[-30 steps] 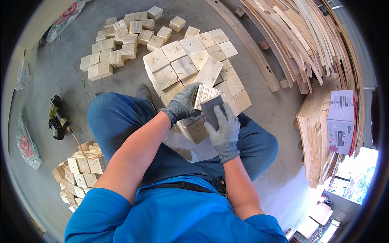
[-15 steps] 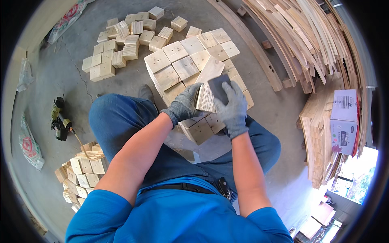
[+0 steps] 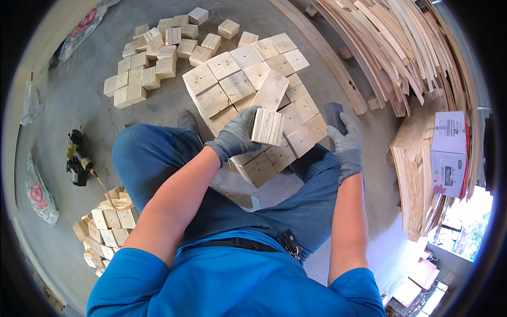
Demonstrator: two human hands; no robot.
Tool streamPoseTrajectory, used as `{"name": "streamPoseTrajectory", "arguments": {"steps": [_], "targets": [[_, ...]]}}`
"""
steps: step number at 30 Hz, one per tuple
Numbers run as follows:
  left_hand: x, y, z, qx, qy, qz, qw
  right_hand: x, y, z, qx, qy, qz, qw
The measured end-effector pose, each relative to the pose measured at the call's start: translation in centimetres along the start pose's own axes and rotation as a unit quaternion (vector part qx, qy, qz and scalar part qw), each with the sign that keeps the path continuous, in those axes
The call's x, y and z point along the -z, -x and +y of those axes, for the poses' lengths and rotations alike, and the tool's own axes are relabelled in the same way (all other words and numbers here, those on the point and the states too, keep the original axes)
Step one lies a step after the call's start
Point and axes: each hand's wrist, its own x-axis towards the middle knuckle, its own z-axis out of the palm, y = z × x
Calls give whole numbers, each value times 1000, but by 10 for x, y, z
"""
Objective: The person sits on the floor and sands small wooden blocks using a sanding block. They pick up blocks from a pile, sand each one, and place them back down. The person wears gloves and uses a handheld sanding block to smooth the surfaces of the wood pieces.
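My left hand (image 3: 237,134), in a grey work glove, is closed around a wooden block (image 3: 268,127) whose striped, layered face is turned up toward me. Off to the right, my gloved right hand (image 3: 345,141) grips a dark grey sanding block (image 3: 333,117), held apart from the wood. Both hands are above or beside a large squared stack of wooden blocks (image 3: 236,86) standing between my knees. A flat rectangular wood piece (image 3: 271,91) lies slantwise on top of that stack, just beyond the held block.
Loose wooden blocks (image 3: 138,75) lie on the floor at far left, with another block pile (image 3: 108,228) near left. A nail gun (image 3: 78,158) with a hose rests on the floor. Long wood strips (image 3: 380,47) and a white carton (image 3: 449,153) stand at right.
My right hand has drawn the sanding block away from the wooden block, out to the right. The left hand still holds the wooden block in nearly the same place.
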Motion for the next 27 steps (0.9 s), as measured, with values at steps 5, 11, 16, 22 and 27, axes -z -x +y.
{"name": "streamPoseTrajectory", "arguments": {"steps": [5, 11, 16, 22, 27], "targets": [[3, 0, -14, 25, 38, -25, 999, 0, 24, 1, -53, -82, 16, 995], [7, -2, 0, -32, -57, -1, 998, -17, 41, 2, 12, 22, 23, 999], [12, -3, 11, -6, -79, -12, 997, -19, 41, 0, 13, 40, 20, 999], [13, -1, 13, -40, -98, 8, 994, -23, 42, 1, 27, 56, 14, 998], [10, -8, 8, -70, -50, 75, 993, -27, 41, -5, 30, 58, 16, 998]]}}
